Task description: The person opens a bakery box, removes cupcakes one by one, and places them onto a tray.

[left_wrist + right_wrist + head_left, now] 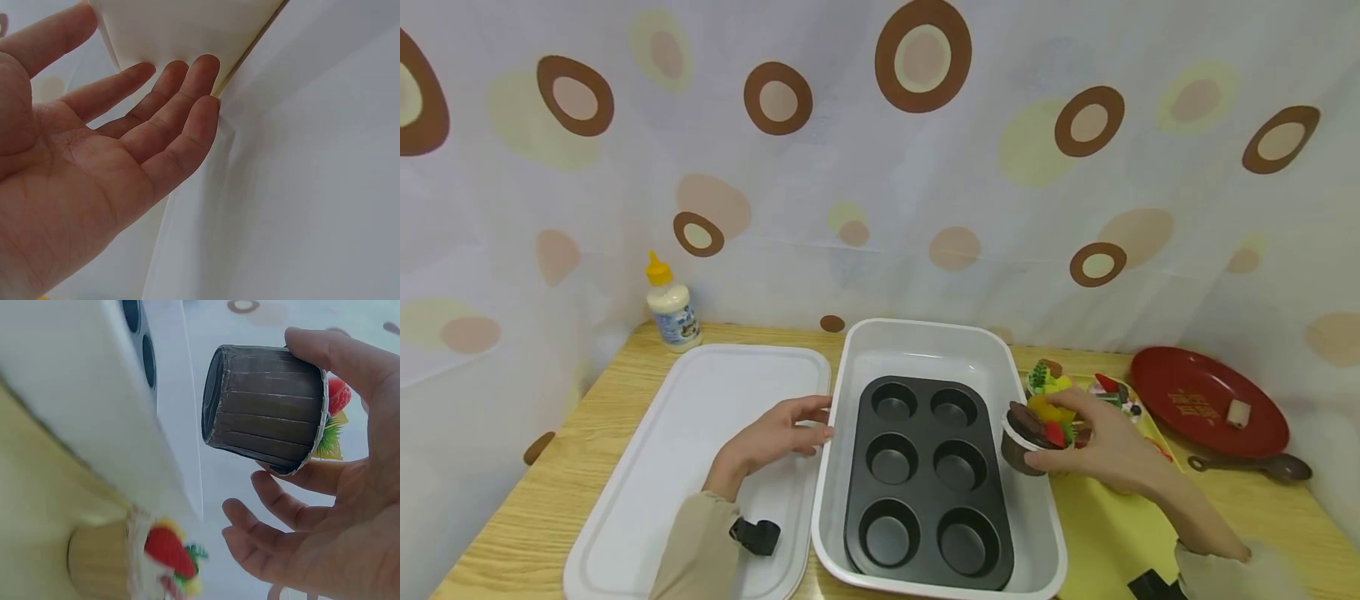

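My right hand (pixel 1112 446) pinches a fruit-topped toy cupcake (pixel 269 403) by the rim of its dark brown pleated cup. The cupcake is held up over the right edge of the white bin (pixel 1054 533). Inside that bin lies a dark muffin tin (pixel 928 479), its round cups bare. At the bin's left wall is my left hand (pixel 771 442), its fingertips touching the outside with relaxed fingers. In the left wrist view, the palm of this hand (pixel 94 169) shows and nothing is held. Fruit and fingers partly hide the cupcake's top in the head view.
A white lid-like tray (pixel 700 400) lies left of the bin, with a yellow-capped bottle (pixel 675 312) behind it. On the right, a yellow tray (pixel 1112 525) bears other toy cupcakes. A red plate (pixel 1195 392) with a small beige block and a dark spoon (pixel 1285 468) lie beyond.
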Demonstrator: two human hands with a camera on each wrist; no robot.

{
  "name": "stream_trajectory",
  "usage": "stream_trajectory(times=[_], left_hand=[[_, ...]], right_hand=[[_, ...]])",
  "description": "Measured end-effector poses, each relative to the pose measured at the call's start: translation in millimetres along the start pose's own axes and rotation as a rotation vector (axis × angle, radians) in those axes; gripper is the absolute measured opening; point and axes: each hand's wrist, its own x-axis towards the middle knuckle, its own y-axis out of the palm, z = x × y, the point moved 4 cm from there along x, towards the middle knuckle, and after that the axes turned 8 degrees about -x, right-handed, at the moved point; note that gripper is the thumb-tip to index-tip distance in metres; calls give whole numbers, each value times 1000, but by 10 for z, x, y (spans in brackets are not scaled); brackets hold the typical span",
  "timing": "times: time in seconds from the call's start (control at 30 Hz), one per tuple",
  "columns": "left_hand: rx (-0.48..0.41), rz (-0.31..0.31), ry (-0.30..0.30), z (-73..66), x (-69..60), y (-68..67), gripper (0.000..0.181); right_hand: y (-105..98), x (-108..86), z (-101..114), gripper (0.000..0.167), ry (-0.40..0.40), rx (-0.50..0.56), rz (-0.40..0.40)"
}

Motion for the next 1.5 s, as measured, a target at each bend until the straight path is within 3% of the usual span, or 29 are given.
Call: stream_trajectory(times=[0.4,0.57,0.83,1.1,1.33,1.5], left_hand=[[11,5,18,-25,12,-20,61],[9,8,25,-13,28,-27,61],[7,5,21,-7,23,-33,61],[7,6,15,3,23,-34,61],[0,-1,3,26,16,-24,60],[-1,2,-1,49,13,-23,61]], right_hand=[[-120,-313,-440,78,31,-93,-60],[-86,-415,-599,75,51,-73,-14],[120,-495,-771,78,90,-40,161],[315,-531,-848,77,-13,-7,183],[395,-576,-960,83,-4,48,227],[398,-630,-1069,82,53,67,264]])
